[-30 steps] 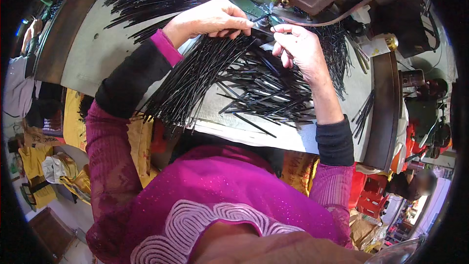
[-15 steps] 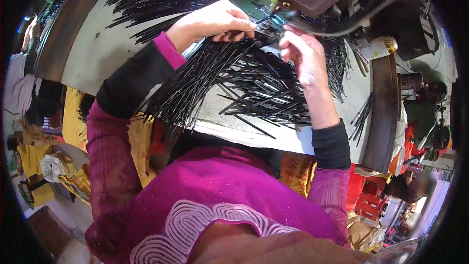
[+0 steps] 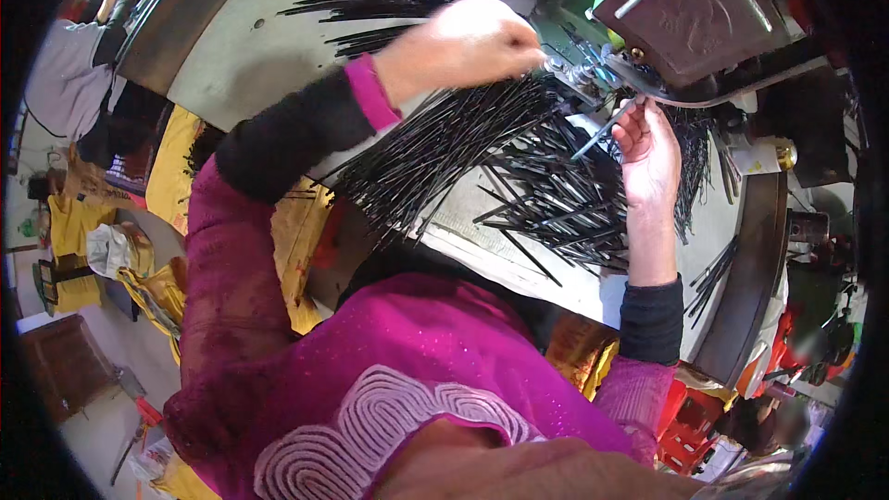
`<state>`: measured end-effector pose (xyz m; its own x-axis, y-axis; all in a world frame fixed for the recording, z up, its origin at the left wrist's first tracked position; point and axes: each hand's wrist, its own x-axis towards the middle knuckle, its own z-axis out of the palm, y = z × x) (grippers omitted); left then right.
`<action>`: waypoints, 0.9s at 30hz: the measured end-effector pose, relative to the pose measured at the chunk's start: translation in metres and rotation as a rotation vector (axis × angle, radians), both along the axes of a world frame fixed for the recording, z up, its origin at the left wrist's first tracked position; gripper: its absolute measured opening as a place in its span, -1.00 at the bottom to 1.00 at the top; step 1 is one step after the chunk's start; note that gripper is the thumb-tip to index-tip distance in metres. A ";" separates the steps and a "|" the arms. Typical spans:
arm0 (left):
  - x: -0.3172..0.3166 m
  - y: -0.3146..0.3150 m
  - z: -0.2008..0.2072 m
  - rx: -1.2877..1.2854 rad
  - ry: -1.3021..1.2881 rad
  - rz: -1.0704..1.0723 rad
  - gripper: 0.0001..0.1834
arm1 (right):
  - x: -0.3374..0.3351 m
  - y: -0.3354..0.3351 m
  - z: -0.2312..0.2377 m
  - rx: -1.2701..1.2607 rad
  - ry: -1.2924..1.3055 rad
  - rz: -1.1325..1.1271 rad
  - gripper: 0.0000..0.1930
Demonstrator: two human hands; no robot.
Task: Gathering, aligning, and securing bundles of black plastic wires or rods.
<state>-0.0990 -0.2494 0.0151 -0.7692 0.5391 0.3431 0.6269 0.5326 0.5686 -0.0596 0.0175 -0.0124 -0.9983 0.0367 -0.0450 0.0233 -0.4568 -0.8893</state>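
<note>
Left hand [image 3: 468, 42], upper centre, is pinching a thin black plastic rod at the metal machine head [image 3: 690, 5]. Right hand [image 3: 648, 153] is gripping another rod [image 3: 597, 134]. Loose black rod pile [image 3: 519, 167] lying between; fingers risk catching in the mechanism.

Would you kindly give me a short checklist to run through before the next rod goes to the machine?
1. Left hand closed on the bundle of black rods: ok.
2. Right hand holding a single rod, tip toward the machine's metal fitting: ok.
3. Fingers outside the fitting: cannot tell, left fingertips are very near it.
4. Loose rods within reach on the table: ok.
5. Rod lined up with the fitting: cannot tell.
</note>
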 end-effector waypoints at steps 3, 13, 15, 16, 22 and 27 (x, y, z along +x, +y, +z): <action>-0.014 -0.040 -0.010 -0.258 0.193 0.257 -0.73 | -0.001 -0.005 0.003 0.033 -0.009 -0.009 -0.78; -0.017 -0.047 -0.020 -0.327 0.191 0.303 -0.78 | 0.005 -0.014 0.015 0.192 -0.096 0.142 -0.77; -0.012 -0.040 -0.013 -0.270 0.191 0.275 -0.78 | 0.009 -0.017 0.028 0.307 -0.129 0.301 -0.73; -0.009 -0.036 -0.009 -0.218 0.191 0.262 -0.78 | 0.011 -0.021 0.032 0.342 -0.148 0.379 -0.72; 0.003 -0.009 0.003 -0.055 0.074 0.117 -0.77 | 0.012 -0.036 0.033 0.618 -0.050 0.478 -0.73; 0.007 0.005 0.003 -0.040 0.023 0.111 -0.76 | 0.010 -0.034 0.030 0.610 -0.022 0.474 -0.73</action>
